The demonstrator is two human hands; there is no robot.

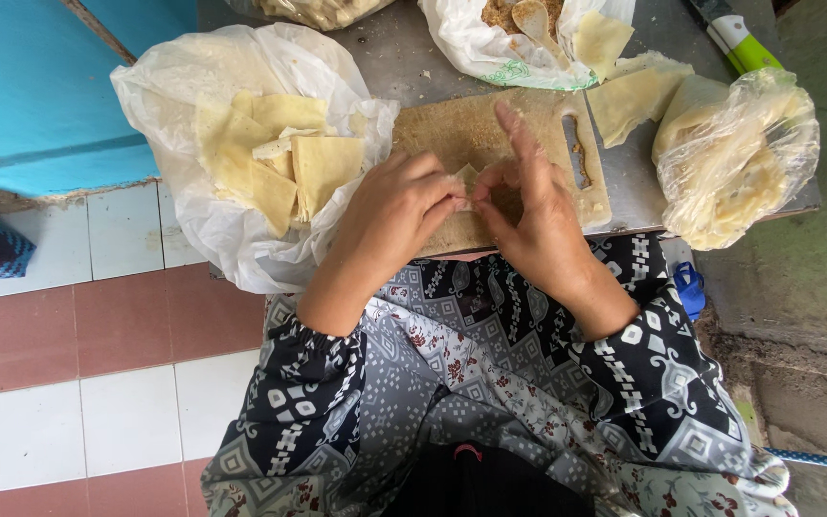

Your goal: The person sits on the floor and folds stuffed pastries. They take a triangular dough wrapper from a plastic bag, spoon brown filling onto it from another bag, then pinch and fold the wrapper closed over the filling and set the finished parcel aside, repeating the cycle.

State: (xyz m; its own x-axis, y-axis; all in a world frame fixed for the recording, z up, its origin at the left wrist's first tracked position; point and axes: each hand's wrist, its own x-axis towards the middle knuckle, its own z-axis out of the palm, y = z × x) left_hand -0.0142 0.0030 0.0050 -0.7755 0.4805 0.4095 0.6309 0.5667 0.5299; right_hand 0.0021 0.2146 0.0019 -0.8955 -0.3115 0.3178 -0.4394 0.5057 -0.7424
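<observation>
Both hands pinch one small pale dough piece (pixel 464 178) over the crumb-dusted wooden board (pixel 452 134) on the grey bench (pixel 404 57). The left hand (pixel 396 215) and right hand (pixel 538 215) each close on it. Folded pieces fill the white plastic bag (pixel 184 86); flat yellow sheets (pixel 624 101) wait.

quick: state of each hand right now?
Left hand: fingers closed, pinching the small dough wrapper over the cutting board.
Right hand: thumb and fingers pinching the same wrapper, index finger extended.
</observation>
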